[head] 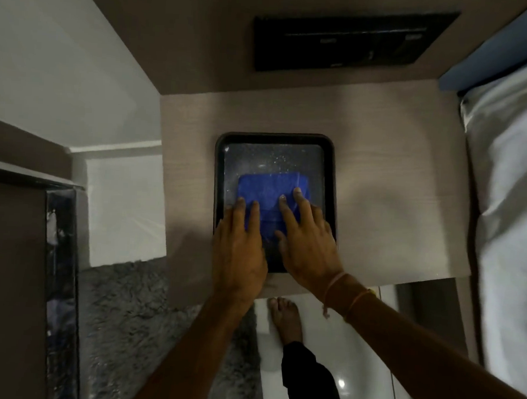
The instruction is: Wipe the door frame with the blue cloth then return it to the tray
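Blue cloth (pixel 271 196) folded flat, in near half of dark tray (pixel 329 178), tray on wooden bedside table (pixel 393 206). Left hand (pixel 238 243) at 7 o'clock of cloth, right hand (pixel 307 241) at 5 o'clock. Both hands open, fingers extended, fingertips resting on cloth; nothing gripped. Judgement: cloth soft, light, limp, likely to unfold when lifted; tray surface looks speckled, possibly wet. Best hold: pinch near folded edge, or gather whole pad under palm. Door frame not identifiable with certainty.
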{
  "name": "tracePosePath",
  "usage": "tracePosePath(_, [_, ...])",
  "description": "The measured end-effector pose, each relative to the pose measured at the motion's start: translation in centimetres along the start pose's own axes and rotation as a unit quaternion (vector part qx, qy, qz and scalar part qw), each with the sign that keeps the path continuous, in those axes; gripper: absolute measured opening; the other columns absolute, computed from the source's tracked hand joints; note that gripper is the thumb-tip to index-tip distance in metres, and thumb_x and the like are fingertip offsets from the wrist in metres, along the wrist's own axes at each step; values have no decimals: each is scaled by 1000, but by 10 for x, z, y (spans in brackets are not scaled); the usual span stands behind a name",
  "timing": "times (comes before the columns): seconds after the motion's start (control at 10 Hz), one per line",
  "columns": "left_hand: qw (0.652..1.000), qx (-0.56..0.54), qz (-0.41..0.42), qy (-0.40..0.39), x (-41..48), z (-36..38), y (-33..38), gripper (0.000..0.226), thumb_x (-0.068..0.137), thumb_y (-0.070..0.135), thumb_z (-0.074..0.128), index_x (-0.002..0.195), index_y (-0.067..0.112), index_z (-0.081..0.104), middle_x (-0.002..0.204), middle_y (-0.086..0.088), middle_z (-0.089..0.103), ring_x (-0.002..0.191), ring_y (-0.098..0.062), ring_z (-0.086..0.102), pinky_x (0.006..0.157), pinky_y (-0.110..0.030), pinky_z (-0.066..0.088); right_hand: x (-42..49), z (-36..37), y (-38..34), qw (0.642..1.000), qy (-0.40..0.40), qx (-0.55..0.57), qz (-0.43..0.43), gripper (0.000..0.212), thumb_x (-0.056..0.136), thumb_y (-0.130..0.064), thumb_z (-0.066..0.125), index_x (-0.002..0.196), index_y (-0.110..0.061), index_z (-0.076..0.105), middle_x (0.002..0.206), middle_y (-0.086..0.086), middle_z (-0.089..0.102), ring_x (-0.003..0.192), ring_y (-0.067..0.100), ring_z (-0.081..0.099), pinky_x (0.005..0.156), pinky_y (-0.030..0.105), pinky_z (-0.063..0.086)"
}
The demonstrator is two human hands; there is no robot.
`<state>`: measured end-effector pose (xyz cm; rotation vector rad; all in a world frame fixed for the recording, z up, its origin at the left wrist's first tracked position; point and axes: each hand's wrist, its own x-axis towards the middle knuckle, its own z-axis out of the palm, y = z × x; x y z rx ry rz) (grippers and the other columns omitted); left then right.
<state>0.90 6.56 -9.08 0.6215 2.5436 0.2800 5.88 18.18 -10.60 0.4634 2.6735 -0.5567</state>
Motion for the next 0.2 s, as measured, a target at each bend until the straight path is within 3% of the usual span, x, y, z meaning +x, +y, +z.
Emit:
tracePosePath(0.1, [999,20,16,-26,3,-12,-8,75,91,24,50,147,17,1,159,-10,1,145,-27,-2,117,-40,3,1,-10,-7,1000,-8,-21,8,64,96,-45,36,148,-18,10,158,14,5,142,36,11,115,50,16])
tracePosePath(0.2, [999,-30,17,-20,-25,-36,-9,67,92,24,47,147,14,10,158,-10,12,145,-25,3,118,-38,8,-17,-31,-15,998,-11,-55,6,62,96,-47,33,147,-17,15,156,11,17,142,32,14,117,52,10])
